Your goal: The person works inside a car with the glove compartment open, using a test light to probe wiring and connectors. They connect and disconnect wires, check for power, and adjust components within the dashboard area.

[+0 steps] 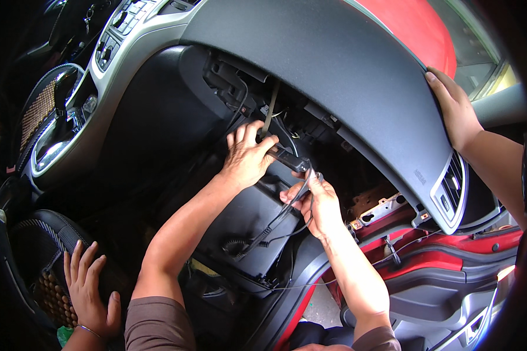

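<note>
My left hand [249,155] is closed round one end of a slim black bar-shaped module [290,159], beside an olive-brown strip [273,99] that runs down from the dashboard opening. My right hand [315,202] is closed with thumb and fingers on thin black cable [301,190] by the module's other end. This cable hangs in loops below my right hand. A coiled stretch of it [236,248] rests against a dark grey panel [231,225] beneath. My fingers partly hide where cable and module meet.
The black dashboard [310,52] overhangs an open cavity with wiring [298,126]. Another person's hand [455,111] rests on its right edge; a hand with a bracelet [91,286] lies by the beaded seat [55,295]. Centre console [99,88] at left, open door [433,298] at lower right.
</note>
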Demonstrator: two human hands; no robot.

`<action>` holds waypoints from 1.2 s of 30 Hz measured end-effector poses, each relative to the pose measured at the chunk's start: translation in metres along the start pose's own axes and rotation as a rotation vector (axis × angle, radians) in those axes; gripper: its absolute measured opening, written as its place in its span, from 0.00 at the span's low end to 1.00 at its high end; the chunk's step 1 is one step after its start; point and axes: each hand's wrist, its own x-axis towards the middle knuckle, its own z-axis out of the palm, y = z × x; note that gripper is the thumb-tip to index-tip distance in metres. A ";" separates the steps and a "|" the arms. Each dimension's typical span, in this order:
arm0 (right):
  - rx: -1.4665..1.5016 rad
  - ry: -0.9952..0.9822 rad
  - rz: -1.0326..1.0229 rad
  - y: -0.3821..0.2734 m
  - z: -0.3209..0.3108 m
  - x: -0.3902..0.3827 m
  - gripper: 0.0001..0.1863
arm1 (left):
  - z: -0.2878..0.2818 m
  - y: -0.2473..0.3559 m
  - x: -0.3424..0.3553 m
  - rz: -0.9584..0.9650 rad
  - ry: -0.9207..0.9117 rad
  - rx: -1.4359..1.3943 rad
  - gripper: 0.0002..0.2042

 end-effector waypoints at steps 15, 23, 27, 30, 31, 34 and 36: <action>0.034 0.016 0.042 0.004 0.002 -0.032 0.30 | -0.002 -0.014 0.016 -0.288 0.045 -0.369 0.23; -0.004 0.028 0.086 0.024 -0.018 -0.078 0.27 | -0.005 0.014 0.013 0.023 0.078 -0.321 0.13; 0.127 0.095 0.146 0.020 -0.032 -0.083 0.31 | -0.002 0.046 0.006 0.363 -0.081 -0.291 0.15; 0.169 0.136 0.204 0.022 -0.034 -0.089 0.29 | 0.000 0.069 -0.006 0.414 -0.269 -0.187 0.12; 0.179 0.131 0.215 0.023 -0.034 -0.091 0.28 | 0.000 0.079 -0.010 0.443 -0.301 -0.139 0.12; 0.089 0.166 0.242 0.025 -0.035 -0.097 0.18 | -0.001 0.106 -0.021 0.469 -0.433 -0.151 0.11; 0.108 0.231 0.297 0.026 -0.036 -0.104 0.13 | -0.002 0.116 -0.023 0.489 -0.446 -0.157 0.19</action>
